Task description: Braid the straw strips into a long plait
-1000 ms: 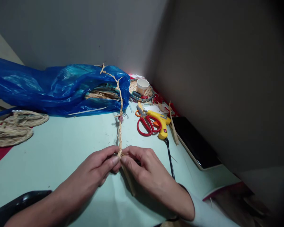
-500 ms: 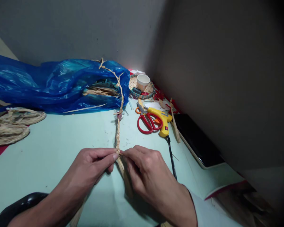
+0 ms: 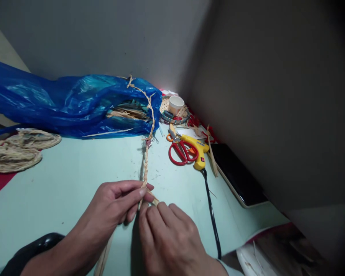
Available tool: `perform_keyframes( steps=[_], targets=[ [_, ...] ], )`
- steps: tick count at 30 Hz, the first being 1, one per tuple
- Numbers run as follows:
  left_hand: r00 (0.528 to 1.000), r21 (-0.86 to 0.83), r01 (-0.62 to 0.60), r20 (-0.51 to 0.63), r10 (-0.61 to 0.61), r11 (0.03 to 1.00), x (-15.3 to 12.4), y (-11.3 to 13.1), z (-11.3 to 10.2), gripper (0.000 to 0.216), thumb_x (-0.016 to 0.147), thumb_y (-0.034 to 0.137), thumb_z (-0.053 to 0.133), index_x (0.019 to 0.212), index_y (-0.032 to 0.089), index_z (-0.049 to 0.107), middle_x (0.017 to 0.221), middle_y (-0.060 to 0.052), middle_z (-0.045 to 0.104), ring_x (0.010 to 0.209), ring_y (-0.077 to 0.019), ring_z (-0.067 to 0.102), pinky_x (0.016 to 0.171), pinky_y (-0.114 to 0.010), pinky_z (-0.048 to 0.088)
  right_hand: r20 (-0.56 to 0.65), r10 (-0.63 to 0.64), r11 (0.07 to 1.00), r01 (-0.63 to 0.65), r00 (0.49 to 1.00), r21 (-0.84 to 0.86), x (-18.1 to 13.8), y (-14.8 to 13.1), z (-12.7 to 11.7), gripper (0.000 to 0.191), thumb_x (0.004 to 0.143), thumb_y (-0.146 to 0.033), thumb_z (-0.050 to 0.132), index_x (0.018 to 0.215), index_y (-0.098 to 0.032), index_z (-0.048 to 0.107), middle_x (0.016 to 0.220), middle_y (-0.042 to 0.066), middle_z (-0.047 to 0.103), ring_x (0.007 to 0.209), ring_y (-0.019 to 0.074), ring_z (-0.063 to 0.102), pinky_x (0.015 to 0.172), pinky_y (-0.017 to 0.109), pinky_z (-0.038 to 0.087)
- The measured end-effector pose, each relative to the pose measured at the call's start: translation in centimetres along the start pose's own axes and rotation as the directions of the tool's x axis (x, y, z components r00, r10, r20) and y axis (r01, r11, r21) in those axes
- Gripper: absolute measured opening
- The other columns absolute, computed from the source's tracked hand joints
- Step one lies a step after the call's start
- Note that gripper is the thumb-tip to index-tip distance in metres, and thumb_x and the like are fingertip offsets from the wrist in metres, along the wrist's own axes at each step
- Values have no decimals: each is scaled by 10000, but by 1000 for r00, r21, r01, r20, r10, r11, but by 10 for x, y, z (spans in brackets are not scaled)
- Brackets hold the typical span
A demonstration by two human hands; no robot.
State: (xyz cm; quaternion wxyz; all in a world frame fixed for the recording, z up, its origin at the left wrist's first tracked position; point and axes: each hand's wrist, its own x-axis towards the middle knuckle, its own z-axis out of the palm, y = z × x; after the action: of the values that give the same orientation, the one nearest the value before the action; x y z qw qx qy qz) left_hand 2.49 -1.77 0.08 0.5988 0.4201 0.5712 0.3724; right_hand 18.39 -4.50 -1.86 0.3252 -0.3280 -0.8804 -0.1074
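Observation:
A pale braided cord of dried plant fibre [image 3: 146, 163] runs from the blue bag toward me across the table. My left hand [image 3: 117, 201] pinches the near end of its braid between thumb and forefinger. Below that pinch, my right hand [image 3: 169, 234] has its fingers curled round a loose fibre strand [image 3: 153, 198] that leads down to the right. Another long strand [image 3: 103, 257] hangs beneath my left wrist. The right fingertips are partly hidden behind the knuckles.
A blue plastic bag [image 3: 66, 107] holds dry strips. Red-handled scissors [image 3: 178, 151], a yellow glue gun [image 3: 199, 151] with black cord and a dark tablet [image 3: 238, 172] lie right. Beyond is a basket tray [image 3: 185, 115] with a cup [image 3: 176, 104]. Woven soles [image 3: 17, 157] lie left.
My right hand has moved down and toward me from the pinch point, drawing a strand out to the lower right. My left hand still holds the braid. The view has shifted slightly.

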Motion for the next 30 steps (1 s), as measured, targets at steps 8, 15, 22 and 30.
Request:
perform_keyframes(
  steps=[8,15,22,30],
  targets=[
    [996,57,-81,51,78,995,0,-4,-4,323,786,447,708,893,150,772,477,76,482,473,-92,357,493,-243,251,483,410,610,-626,774,486,31,36,-26,201,1048,-280,480,1142,-189,631,1030,56,699,985,194,634,843,309,476],
    [993,37,-72,95,68,997,-3,0,1,315,785,426,682,947,162,627,659,21,660,482,-94,443,510,-254,353,634,331,278,-714,699,642,37,41,-5,247,1054,-270,453,881,-176,603,734,-19,610,714,121,536,706,251,414],
    [991,83,-40,127,29,996,-8,-8,-2,328,878,451,613,1074,240,453,717,42,683,491,-111,489,520,-250,389,713,359,-21,-759,602,651,29,39,2,199,965,-240,560,793,-150,605,656,-13,594,614,106,513,606,233,377],
    [988,499,-134,1,154,856,-17,2,-15,361,904,576,566,761,260,665,616,7,694,499,-162,507,477,-267,362,671,472,11,-765,572,644,30,39,-1,163,901,-237,626,793,-132,689,660,25,675,592,115,544,589,238,383]
  ],
)
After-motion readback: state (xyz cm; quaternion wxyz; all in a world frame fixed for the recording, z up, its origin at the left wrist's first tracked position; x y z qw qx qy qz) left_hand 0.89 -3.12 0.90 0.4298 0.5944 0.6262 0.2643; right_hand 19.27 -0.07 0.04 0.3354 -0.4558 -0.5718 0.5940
